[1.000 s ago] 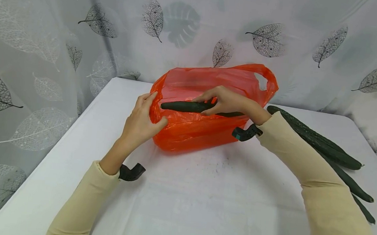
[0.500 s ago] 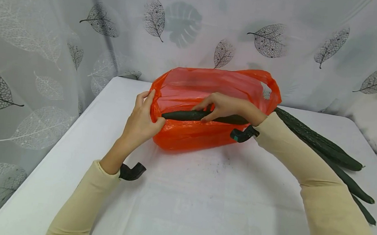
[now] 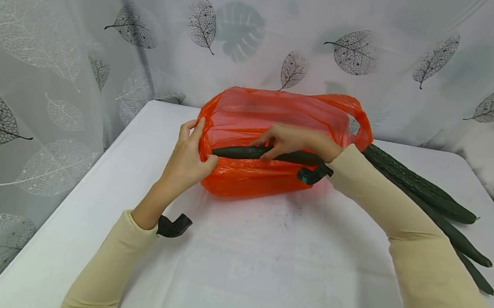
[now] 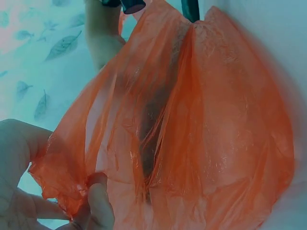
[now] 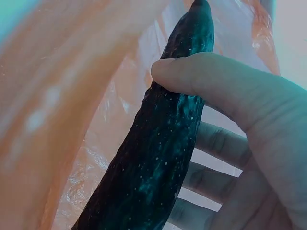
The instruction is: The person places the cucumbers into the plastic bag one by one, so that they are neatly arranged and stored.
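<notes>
An orange-red plastic bag (image 3: 253, 181) lies on its side on the table, one handle loop sticking up at its right. My left hand (image 3: 185, 159) pinches the bag's left edge; in the left wrist view thumb and fingers grip the crumpled film (image 4: 62, 177). My right hand (image 3: 293, 140) holds a dark green cucumber (image 3: 236, 151) lengthwise at the bag's opening. Thumb on one side and fingers on the other clasp the cucumber (image 5: 153, 139) in the right wrist view, with bag film around it. Part of the cucumber is hidden by the hand.
Several more cucumbers (image 3: 447, 208) lie on the right side of the white table (image 3: 264, 262), partly under the right forearm. A leaf-patterned curtain (image 3: 161, 31) hangs behind and to the left of the table.
My right hand has lowered the cucumber slightly, from above the opening into the bag's mouth. The bag's handle has sagged a little to the right. My left hand stays at the edge.
</notes>
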